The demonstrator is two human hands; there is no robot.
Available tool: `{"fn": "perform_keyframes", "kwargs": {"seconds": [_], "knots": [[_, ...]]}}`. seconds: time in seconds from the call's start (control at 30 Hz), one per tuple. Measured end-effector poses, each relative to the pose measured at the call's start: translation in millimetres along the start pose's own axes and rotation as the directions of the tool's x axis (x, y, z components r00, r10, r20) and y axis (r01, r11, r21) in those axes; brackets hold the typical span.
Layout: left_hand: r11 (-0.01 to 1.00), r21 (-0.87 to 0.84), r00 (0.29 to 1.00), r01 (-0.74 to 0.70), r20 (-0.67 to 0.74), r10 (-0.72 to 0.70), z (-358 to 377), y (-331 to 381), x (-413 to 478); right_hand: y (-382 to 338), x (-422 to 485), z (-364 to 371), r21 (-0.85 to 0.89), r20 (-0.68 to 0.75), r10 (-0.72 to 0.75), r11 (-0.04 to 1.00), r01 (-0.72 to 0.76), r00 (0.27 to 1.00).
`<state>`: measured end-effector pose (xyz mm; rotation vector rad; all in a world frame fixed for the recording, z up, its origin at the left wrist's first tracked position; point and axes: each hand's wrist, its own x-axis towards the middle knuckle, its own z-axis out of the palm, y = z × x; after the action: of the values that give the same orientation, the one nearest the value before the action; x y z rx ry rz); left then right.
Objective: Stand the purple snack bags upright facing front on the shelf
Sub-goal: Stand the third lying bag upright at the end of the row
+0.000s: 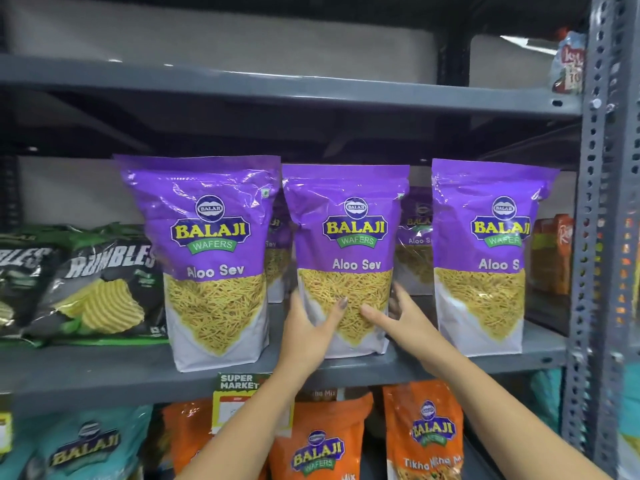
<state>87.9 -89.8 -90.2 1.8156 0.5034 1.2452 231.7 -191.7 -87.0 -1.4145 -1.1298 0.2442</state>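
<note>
Three purple Aloo Sev bags stand upright, fronts forward, on the grey shelf [104,372]: a left bag [207,244], a middle bag [349,237] and a right bag [485,244]. More purple bags [414,237] show behind them in the gaps. My left hand [308,330] clasps the lower left side of the middle bag, thumb across its front. My right hand [394,317] holds the bag's lower right side, fingers partly behind it.
Black and green chip bags [100,278] lie to the left on the same shelf. Orange packs [550,254] sit at the far right by the perforated upright post [595,237]. Orange [422,434] and teal [83,445] bags fill the shelf below, under a price tag [239,393].
</note>
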Motion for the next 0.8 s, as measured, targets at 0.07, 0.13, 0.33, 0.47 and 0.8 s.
{"fn": "perform_keyframes", "kwargs": {"seconds": [0.07, 0.13, 0.33, 0.47, 0.8], "knots": [[0.999, 0.02, 0.998, 0.036, 0.041, -0.037, -1.1, -1.8, -0.6, -1.2, -0.5, -1.2, 0.018, 0.017, -0.008, 1.0, 0.008, 1.0], [0.998, 0.039, 0.997, 0.055, 0.061, -0.057, -3.2, -0.9, -2.1, -1.4, -1.8, -3.0, 0.031, 0.029, -0.006, 1.0, 0.005, 1.0], [0.995, 0.077, 0.992, 0.066, 0.102, -0.074, -3.8, 6.8, -6.4, -2.0, -7.4, -5.7, 0.049, 0.018, -0.009, 0.999, 0.008, 1.0], [0.996, 0.074, 0.992, 0.059, 0.106, -0.067, -3.1, 8.8, -5.6, -8.3, -13.4, -2.8, 0.018, 0.012, 0.012, 1.0, -0.012, 1.0], [0.8, 0.375, 0.851, -0.468, -0.051, 0.522, -71.9, 20.0, -78.8, -53.9, -52.0, 57.7, -0.388, -0.286, -0.69, 0.718, 0.578, 0.665]]}}
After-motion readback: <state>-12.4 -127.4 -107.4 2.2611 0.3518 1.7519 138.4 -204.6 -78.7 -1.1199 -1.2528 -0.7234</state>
